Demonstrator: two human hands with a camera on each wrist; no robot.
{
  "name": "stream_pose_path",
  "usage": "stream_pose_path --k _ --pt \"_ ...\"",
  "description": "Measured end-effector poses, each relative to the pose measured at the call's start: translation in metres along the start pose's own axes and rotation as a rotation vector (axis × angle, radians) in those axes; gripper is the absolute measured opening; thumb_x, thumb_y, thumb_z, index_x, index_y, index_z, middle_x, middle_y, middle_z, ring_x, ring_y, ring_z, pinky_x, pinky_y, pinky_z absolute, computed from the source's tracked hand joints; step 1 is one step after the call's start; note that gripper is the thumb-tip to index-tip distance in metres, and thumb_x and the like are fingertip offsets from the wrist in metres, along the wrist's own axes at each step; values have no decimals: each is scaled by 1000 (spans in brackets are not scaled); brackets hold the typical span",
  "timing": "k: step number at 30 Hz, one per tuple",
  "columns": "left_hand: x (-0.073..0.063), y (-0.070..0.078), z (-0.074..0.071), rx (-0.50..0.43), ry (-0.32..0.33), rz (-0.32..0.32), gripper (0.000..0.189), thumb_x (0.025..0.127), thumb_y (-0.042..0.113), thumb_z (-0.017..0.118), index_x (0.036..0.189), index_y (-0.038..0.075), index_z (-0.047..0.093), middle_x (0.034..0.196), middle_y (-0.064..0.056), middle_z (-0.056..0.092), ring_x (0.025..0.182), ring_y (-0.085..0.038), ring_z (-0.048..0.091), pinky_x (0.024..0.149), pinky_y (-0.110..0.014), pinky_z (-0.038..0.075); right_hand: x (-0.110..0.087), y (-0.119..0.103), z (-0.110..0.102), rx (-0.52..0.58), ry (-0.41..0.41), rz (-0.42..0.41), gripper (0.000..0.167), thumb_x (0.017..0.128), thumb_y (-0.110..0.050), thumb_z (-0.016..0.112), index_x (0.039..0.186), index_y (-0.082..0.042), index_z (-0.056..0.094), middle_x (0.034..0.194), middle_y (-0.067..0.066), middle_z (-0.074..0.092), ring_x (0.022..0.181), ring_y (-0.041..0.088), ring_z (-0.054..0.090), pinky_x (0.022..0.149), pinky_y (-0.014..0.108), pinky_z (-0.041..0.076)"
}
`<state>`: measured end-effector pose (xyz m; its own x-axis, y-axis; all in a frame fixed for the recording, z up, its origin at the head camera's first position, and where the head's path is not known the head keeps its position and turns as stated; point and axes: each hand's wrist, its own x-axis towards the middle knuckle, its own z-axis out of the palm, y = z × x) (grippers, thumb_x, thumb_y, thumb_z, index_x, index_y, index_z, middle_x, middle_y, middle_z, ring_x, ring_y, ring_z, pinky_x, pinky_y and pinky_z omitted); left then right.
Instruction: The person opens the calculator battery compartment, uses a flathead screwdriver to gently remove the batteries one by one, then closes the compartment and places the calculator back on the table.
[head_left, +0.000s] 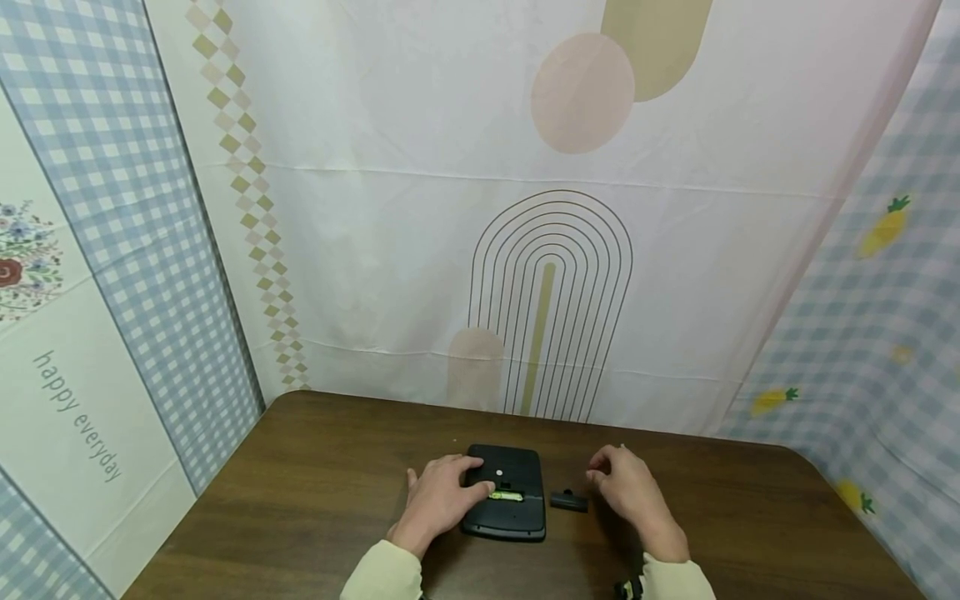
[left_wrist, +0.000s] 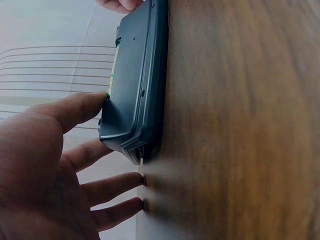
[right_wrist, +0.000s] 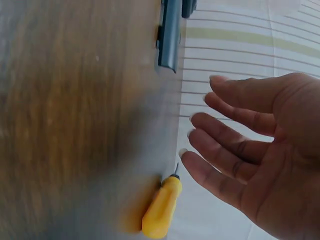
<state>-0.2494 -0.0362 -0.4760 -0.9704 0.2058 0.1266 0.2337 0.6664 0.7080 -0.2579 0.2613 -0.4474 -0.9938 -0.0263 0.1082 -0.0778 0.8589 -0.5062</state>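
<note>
Device (head_left: 523,481) lies on table (head_left: 300,475) at 6 o'clock, head view; battery (head_left: 507,497) visible in its recess. Left hand (head_left: 440,498), at device's 9 o'clock, rests thumb and forefinger on it, fingers extended, ungrasped. Cover (head_left: 570,502) at device's 3 o'clock. Right hand (head_left: 630,487), cover's 2 o'clock, released, relaxed. Screwdriver (right_wrist: 162,207): 6 o'clock, right wrist view.

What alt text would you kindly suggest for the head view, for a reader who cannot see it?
A person's left hand touches a black device with an exposed battery on a brown table. The right hand, holding nothing, is beside a small black cover.
</note>
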Motion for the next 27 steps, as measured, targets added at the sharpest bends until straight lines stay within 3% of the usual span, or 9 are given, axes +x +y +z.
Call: stream_pose_path --k 8,13,21,27 --pt "1 -1 0 1 1 2 48 93 43 76 131 13 76 141 -19 65 138 -48 51 106 -90 10 -3 14 -13 -5 82 82 32 95 -3 72 120 15 65 113 30 65 105 47 65 88 60 54" --pt "0 -2 1 1 -2 -3 47 94 42 76 131 14 76 142 -19 65 138 -48 51 106 -90 10 -4 23 -19 0 119 143 36 94 -4 73 119 18 62 112 32 67 105 52 65 89 62 54" --pt "0 0 -1 1 -6 -4 49 94 45 75 133 14 76 143 -18 64 139 -47 51 107 -90 10 -5 35 -24 -2 23 242 47 92 -12 77 123 19 60 113 34 67 105 52 65 89 61 54" --pt "0 0 -1 7 0 -3 48 94 43 76 132 15 76 143 -18 64 138 -47 51 107 -90 10 -9 37 -26 -10 -31 292 33 90 -17 81 101 11 68 87 16 70 78 32 67 70 49 57"
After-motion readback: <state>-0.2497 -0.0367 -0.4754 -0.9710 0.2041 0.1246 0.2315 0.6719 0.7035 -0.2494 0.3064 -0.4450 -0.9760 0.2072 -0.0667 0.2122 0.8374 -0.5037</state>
